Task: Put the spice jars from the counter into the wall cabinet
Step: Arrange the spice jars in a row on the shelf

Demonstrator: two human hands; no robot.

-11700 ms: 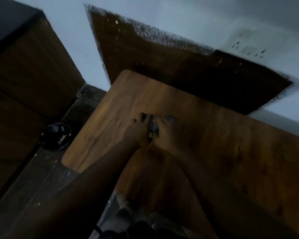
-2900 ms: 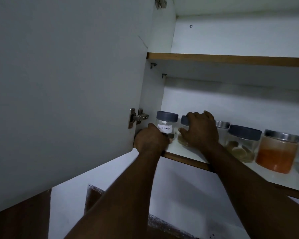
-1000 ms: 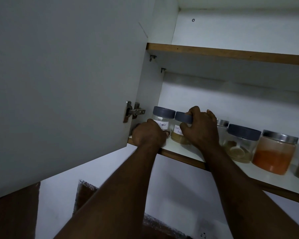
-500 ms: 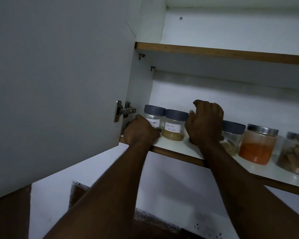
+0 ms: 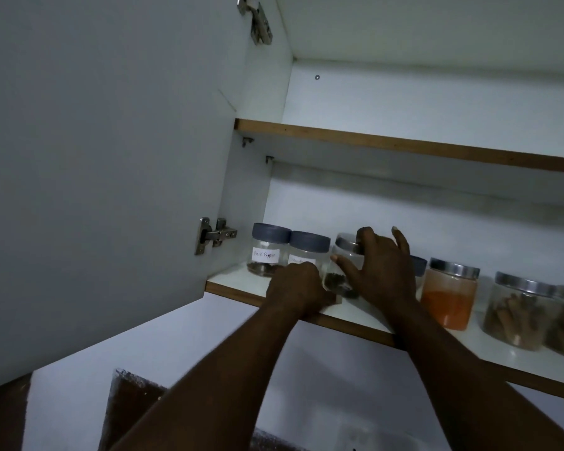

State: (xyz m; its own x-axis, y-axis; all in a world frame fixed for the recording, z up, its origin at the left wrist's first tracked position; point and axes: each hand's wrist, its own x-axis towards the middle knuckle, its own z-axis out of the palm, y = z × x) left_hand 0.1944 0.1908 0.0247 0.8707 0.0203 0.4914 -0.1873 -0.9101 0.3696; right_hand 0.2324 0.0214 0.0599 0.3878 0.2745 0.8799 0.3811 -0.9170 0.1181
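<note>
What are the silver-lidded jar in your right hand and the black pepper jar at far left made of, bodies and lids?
The silver-lidded jar: clear body, glass or plastic, cannot tell; contents show through. Lid looks brushed metal, from its silvery sheen. The black pepper jar: clear body likewise; matte grey-blue lid, probably plastic, no shine.

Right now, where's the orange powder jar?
Head view, right of centre: orange powder jar on the lower shelf, between the right hand and the stick-filled jar.
</note>
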